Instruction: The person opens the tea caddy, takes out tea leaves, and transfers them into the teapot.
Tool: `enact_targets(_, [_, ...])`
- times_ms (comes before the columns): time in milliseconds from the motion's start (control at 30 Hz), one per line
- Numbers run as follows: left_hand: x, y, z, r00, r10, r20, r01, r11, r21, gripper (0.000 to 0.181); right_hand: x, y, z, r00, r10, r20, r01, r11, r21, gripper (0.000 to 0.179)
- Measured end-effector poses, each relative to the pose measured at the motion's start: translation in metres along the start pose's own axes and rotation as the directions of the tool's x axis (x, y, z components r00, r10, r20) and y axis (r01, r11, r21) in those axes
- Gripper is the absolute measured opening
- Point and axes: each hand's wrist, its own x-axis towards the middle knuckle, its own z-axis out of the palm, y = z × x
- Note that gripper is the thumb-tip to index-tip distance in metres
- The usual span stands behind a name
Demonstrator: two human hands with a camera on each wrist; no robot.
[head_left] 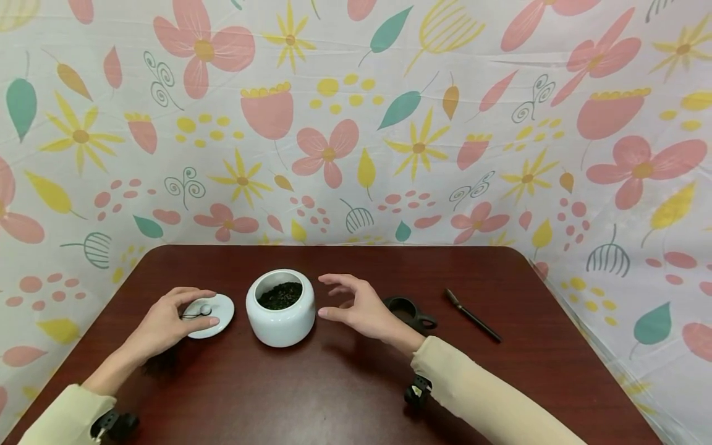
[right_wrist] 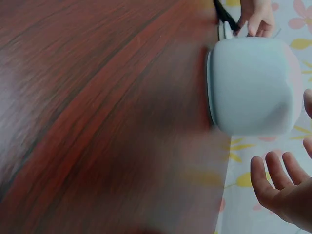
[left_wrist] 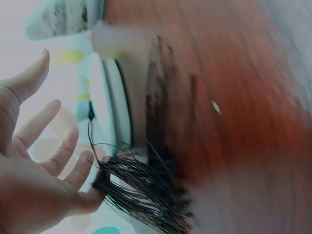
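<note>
Left hand (head_left: 172,315) sits over the white lid (head_left: 223,314): fingers parted and lightly bent, gripping nothing, thumb and fingertips on opposite sides of the knob (head_left: 206,309). Contact with the lid: can't tell. Forearm comes in diagonally from lower left. Black tassel (left_wrist: 151,195) hangs down by the little finger in the left wrist view.

Lid lies knob up on the tabletop (head_left: 300,395), just left of the white jar (head_left: 280,327). Key relation: jar stands between the 2 hands, right of the left hand and just left of the right hand (head_left: 358,309). Lid is round, no long axis; left hand is the nearer to it, right hand the nearer to the jar.

Right hand: half spread, thumb and fingers apart, empty, not touching the jar; forearm slants in from lower right.

Jar upright, mouth up, uncovered, dark leaves (head_left: 282,296) inside. Dark cup (head_left: 415,319) partly behind the right hand. Farther right, 1 slim dark stick (head_left: 475,318), slanted. Floral cloth (head_left: 334,204) at back.
</note>
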Motion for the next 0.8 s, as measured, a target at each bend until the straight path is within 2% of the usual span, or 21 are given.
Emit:
enact_targets(200, [-0.001, 0.014, 0.001, 1.0, 0.018, -0.014, -0.018, 1.0, -0.008, 0.06, -0.011, -0.002, -0.016, 1.0, -0.027, -0.006, 0.026, 0.999, -0.04, 0.056])
enact_targets(467, [-0.003, 0.032, 0.006, 0.996, 0.052, -0.077, -0.055, 0.998, -0.042, 0.06, -0.025, -0.006, -0.032, 0.997, -0.058, -0.042, 0.053, 0.993, -0.102, 0.055])
enact_targets(800, [-0.001, 0.054, 0.016, 0.993, 0.087, -0.076, -0.097, 0.985, -0.142, 0.062, -0.042, -0.013, -0.053, 0.994, -0.054, -0.094, 0.04, 0.988, -0.148, 0.051])
